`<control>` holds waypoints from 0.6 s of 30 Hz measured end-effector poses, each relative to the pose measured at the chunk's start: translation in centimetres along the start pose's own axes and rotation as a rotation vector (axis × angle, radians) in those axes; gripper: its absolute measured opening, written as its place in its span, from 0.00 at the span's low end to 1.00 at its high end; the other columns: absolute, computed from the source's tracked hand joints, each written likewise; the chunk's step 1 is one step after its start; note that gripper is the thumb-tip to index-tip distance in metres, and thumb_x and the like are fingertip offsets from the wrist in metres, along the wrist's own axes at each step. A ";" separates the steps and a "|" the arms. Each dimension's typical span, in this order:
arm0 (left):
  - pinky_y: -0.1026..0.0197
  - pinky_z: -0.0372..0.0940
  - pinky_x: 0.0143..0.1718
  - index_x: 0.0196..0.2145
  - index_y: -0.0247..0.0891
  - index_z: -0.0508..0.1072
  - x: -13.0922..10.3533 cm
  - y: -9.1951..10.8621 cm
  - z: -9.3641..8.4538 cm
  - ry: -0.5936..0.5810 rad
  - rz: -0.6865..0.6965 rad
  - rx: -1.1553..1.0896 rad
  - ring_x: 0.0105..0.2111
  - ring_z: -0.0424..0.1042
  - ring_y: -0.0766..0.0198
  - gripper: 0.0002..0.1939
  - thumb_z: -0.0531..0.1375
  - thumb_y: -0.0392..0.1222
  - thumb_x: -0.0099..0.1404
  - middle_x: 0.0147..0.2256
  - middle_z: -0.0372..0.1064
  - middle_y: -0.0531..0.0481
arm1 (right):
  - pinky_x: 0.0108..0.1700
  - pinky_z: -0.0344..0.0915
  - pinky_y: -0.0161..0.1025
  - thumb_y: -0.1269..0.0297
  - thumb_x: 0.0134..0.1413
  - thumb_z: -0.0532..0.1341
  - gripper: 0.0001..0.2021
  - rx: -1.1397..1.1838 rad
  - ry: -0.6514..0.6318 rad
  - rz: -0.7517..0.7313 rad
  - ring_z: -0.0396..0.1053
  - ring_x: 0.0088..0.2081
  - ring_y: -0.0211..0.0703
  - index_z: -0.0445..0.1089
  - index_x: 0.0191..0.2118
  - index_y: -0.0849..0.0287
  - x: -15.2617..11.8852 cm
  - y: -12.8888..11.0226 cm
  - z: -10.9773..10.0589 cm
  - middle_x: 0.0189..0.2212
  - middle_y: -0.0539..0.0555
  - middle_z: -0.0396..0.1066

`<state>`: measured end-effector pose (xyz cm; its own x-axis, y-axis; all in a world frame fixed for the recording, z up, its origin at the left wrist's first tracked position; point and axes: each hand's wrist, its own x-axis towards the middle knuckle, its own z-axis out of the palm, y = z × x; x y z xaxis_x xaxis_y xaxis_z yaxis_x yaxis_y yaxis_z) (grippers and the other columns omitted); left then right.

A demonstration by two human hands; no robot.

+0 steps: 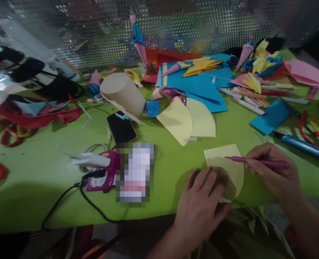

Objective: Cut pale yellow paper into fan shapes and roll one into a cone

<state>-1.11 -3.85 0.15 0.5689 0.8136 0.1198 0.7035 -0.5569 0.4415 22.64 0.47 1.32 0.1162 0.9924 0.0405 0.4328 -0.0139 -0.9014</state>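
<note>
My right hand (274, 172) grips a purple-pink pen (267, 163), its tip over the upper part of a pale yellow paper wedge (233, 162) with one rounded side. Across the lower left of that paper lies my left hand (202, 192), palm down, its fingers loosely bent and resting on the sheet; part of the paper is hidden under it. Farther back, two similar yellow wedges, one in front (177, 120) and one behind (202, 117), overlap on the green table (173, 162). A small white stub (191, 139) lies beside them.
A blurred phone (135, 174), a dark phone (121, 127) and a black cable (94, 208) lie to the left. Behind stand a beige paper roll (124, 93) and blue paper sheets (197, 84). Scissors (308, 129) and a blue cutter (306, 145) are at right.
</note>
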 end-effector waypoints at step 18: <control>0.44 0.57 0.65 0.59 0.40 0.69 -0.1 -0.5 0.1 0.027 0.056 -0.005 0.60 0.66 0.56 0.23 0.53 0.57 0.75 0.61 0.69 0.48 | 0.32 0.71 0.36 0.51 0.60 0.67 0.11 -0.086 -0.455 -0.025 0.74 0.32 0.43 0.74 0.38 0.52 1.2 -0.8 1.6 0.31 0.51 0.77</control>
<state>-1.43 -3.70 -0.18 0.5960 0.7852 0.1681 0.6684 -0.6011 0.4381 20.97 1.87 1.40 -0.2913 0.9450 -0.1488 0.5057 0.0201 -0.8625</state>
